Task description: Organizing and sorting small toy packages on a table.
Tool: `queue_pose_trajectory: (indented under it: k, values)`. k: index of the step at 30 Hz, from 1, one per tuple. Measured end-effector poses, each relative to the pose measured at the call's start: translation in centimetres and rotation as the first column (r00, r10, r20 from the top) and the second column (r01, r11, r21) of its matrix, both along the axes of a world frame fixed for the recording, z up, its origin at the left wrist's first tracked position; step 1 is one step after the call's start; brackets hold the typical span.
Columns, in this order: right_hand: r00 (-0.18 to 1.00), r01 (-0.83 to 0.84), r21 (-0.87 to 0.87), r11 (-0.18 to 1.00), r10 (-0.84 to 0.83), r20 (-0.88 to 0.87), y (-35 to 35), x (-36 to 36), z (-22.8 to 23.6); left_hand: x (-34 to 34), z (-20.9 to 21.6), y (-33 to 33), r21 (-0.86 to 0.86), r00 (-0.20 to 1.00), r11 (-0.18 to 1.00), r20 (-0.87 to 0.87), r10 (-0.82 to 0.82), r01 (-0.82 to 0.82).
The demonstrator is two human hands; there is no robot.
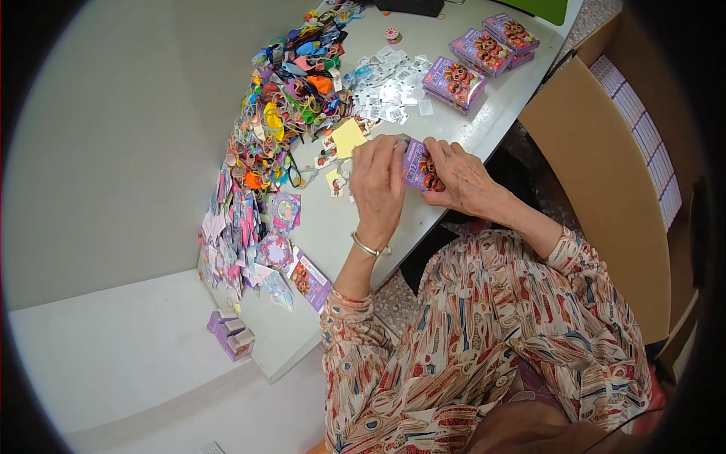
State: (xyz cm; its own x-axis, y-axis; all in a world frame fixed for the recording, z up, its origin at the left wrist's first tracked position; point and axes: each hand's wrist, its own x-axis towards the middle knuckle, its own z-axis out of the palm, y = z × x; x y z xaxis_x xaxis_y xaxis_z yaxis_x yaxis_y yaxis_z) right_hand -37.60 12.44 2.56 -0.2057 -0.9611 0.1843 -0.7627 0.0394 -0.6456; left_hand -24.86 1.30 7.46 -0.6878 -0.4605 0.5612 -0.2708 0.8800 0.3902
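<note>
A small purple printed box is held upright between my hands over the table's near edge. My right hand wraps its right side, with the fingers over the top and the thumb below. My left hand, with a bangle at the wrist, is closed at the box's upper left corner; its fingertips are partly hidden. Just left of this hand lie a yellow paper square and small picture cards. Beyond them is a scatter of small clear packets.
A long heap of colourful small trinkets lines the table's left side, above a pile of pastel paper pieces. Finished-looking purple boxes stand at the far right. An open cardboard carton on the right holds rows of boxes.
</note>
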Motion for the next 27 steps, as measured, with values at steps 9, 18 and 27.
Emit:
queue_pose_trajectory:
  k: [9, 18, 27]
  values:
    - [0.998, 0.059, -0.008, 0.998, -0.059, 0.001, -0.1, 0.2, 0.0, 2.3, -0.7, 0.1, 0.068, 0.997, 0.995, 0.012, 0.078, -0.079]
    - [0.985, 0.134, -0.068, 0.989, -0.125, 0.119, -0.3, 0.7, 0.2, 2.5, -4.4, 3.7, 0.715, 0.977, 0.696, -0.188, 0.102, 0.065]
    - [0.994, 0.082, -0.095, 0.992, -0.088, -0.070, 0.1, 0.3, -0.7, 2.0, -5.0, 2.5, 0.637, 0.973, 0.768, -0.213, 0.086, 0.071]
